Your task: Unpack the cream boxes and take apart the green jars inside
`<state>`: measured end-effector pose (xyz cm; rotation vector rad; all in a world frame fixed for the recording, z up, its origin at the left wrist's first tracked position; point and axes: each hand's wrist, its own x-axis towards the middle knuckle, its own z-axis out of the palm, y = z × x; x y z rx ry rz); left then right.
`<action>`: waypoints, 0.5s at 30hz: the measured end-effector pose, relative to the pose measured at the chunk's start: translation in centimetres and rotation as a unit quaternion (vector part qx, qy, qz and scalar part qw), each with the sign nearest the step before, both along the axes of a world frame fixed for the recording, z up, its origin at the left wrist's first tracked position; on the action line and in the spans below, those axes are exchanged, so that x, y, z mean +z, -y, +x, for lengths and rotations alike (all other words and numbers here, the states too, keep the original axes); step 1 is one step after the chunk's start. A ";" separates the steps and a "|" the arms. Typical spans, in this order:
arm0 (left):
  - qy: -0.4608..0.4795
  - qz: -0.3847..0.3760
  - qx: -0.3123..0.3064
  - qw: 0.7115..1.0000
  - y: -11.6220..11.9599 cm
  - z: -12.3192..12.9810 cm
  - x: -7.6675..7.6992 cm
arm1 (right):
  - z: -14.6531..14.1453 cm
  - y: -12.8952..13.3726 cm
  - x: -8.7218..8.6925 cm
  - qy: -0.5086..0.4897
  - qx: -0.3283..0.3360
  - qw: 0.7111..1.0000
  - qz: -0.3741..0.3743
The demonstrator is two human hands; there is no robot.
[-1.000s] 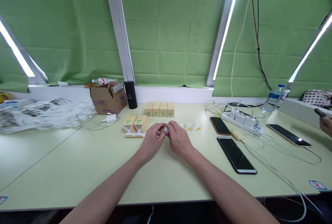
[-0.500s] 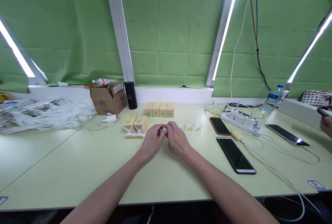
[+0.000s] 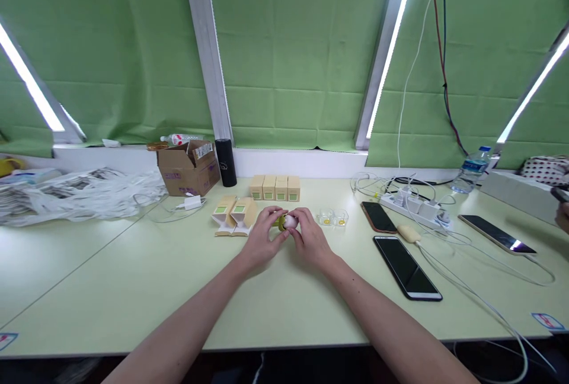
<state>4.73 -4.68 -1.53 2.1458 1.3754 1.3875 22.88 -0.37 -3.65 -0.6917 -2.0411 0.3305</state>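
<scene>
Above the middle of the table, both my hands meet around a small round white piece (image 3: 290, 222) joined to, or lying against, a yellow-green part (image 3: 280, 222). My left hand (image 3: 261, 240) is closed, thumb and fingers gripping the yellow-green side. Fingers and thumb of my right hand (image 3: 313, 242) pinch the white piece. Beside my left hand lie two tan cartons (image 3: 243, 211) with green labels, their flaps open towards me. To the right of my right hand are two clear faceted containers (image 3: 326, 217) with yellow spots inside.
Several small closed tan boxes (image 3: 275, 187) stand in a row behind my hands. A cardboard box (image 3: 186, 173) and black cylinder (image 3: 226, 162) are at the back left. Phones (image 3: 408, 268), a power strip (image 3: 418, 209) and cables lie right. Another person's hand (image 3: 562, 216) shows at the right edge.
My hands have opened out slightly around the white piece, so more of it and the yellow-green part shows. The view has shifted a little.
</scene>
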 end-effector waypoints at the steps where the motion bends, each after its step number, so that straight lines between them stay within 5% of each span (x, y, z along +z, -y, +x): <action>1: 0.005 -0.005 -0.007 1.000 0.0 0.0 0.0 | 0.0 0.0 0.0 -0.010 0.007 1.000 -0.009; 11: 0.094 -0.067 -0.007 0.993 0.1 1.0 1.0 | -0.9 0.7 0.7 -0.150 0.043 0.981 -0.115; 15: 0.121 -0.067 -0.029 0.990 -0.3 0.9 0.5 | -1.2 0.6 0.6 -0.228 0.060 0.951 -0.202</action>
